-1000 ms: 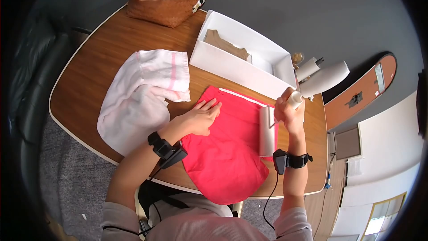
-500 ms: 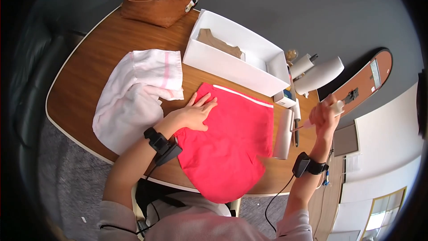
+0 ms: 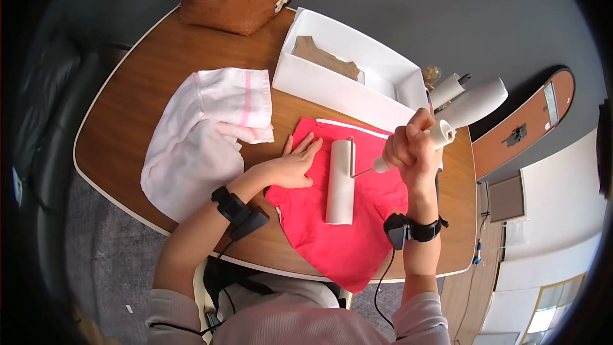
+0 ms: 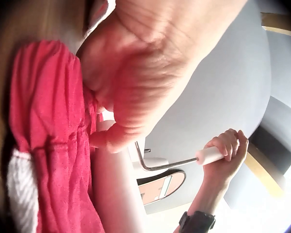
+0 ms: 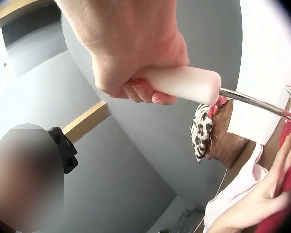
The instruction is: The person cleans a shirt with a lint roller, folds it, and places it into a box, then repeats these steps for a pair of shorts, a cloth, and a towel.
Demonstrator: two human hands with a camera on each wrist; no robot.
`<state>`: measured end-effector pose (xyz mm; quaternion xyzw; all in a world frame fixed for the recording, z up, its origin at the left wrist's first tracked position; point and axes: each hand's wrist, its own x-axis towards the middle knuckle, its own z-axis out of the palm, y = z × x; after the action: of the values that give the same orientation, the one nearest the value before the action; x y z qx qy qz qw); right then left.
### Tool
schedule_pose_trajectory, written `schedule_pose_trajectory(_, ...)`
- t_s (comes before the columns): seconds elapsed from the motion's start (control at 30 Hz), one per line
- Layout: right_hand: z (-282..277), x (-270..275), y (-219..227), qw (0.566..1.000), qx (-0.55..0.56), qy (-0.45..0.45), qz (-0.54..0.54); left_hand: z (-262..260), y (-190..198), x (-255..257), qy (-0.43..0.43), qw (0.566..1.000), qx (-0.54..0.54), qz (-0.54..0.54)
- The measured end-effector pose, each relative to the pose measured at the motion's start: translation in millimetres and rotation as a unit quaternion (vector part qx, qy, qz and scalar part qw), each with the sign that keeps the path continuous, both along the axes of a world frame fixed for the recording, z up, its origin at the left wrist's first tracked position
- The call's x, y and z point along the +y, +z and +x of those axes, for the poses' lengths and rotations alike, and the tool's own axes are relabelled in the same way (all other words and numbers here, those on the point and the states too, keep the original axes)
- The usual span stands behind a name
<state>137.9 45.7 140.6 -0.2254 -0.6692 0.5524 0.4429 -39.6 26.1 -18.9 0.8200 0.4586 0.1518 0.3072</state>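
Left hand (image 3: pixel 295 165) spread flat, right hand (image 3: pixel 415 152) curled, forearms bare

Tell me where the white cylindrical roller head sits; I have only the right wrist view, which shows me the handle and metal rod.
Observer: The roller head is over the crumpled bright red cloth, just right of the left hand.
Operator: What is inside the white rectangular box?
Observer: A brown fabric item lies in it.
Operator: Does the cloth have any trim?
Observer: Yes, a narrow white strip along its far edge, near the box.
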Motion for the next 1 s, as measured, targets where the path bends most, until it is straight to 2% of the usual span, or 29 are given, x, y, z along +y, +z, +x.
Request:
schedule_pose_trajectory(0.37, 67.0, 11.5, -14.6, 0.984, -0.114, -0.133, 0.025, -3.0, -0.2, 0.6, -0.006, 1.0, -0.011, -0.006)
schedule_pose_trajectory(0.4, 80.0, 14.9, -18.7, 0.989, -0.114, -0.097, 0.011, -4.3, -0.8, 0.8, -0.009, 1.0, -0.011, -0.004)
schedule_pose_trajectory(0.43, 84.8, 14.2, -24.0, 0.983, -0.141, -0.115, 0.019, -4.4, -0.5, 0.6, -0.012, 1.0, -0.01, -0.001)
schedule_pose_trajectory(0.47, 90.3, 16.3, -27.8, 0.966, -0.221, -0.123, 0.049, -2.3, -0.5, -0.6, -0.003, 1.0, -0.015, 0.002)
schedule_pose_trajectory(0.53, 96.2, 16.8, -36.5, 0.918, -0.355, -0.163, 0.066, -8.5, -0.5, 1.5, -0.023, 1.0, -0.014, 0.004)
schedule_pose_trajectory(0.57, 104.1, 21.3, -46.0, 0.915, -0.366, -0.159, 0.058, -12.5, 0.3, 3.9, -0.031, 0.999, -0.014, 0.007)
schedule_pose_trajectory(0.63, 117.3, 27.2, -49.1, 0.898, -0.387, -0.205, 0.046, -19.5, 5.6, 7.7, -0.033, 0.999, -0.026, -0.01)
schedule_pose_trajectory(0.7, 142.7, 32.1, -36.3, 0.911, -0.343, -0.226, 0.044, -27.7, 10.5, 8.1, -0.031, 0.998, -0.039, -0.029)
schedule_pose_trajectory(0.77, 152.0, 22.1, -11.7, 0.949, -0.221, -0.215, 0.062, -31.5, 5.8, 9.6, -0.015, 1.0, -0.017, -0.012)
schedule_pose_trajectory(0.83, 135.0, 4.5, 13.4, 0.976, -0.076, -0.173, 0.106, -33.4, 4.5, 9.5, -0.005, 1.0, 0.006, 0.002)
schedule_pose_trajectory(0.93, 96.4, -23.5, 36.9, 0.979, -0.015, -0.132, 0.154, -33.2, 3.4, 7.9, -0.001, 0.999, 0.031, 0.018)
schedule_pose_trajectory(0.97, 78.3, -32.4, 35.4, 0.979, 0.009, -0.129, 0.158, -33.5, -0.4, 8.2, 0.0, 0.999, 0.033, 0.022)
schedule_pose_trajectory(1.0, 64.2, -38.1, 29.1, 0.986, 0.031, -0.089, 0.14, -33.0, -2.8, 8.5, 0.002, 0.999, 0.034, 0.027)
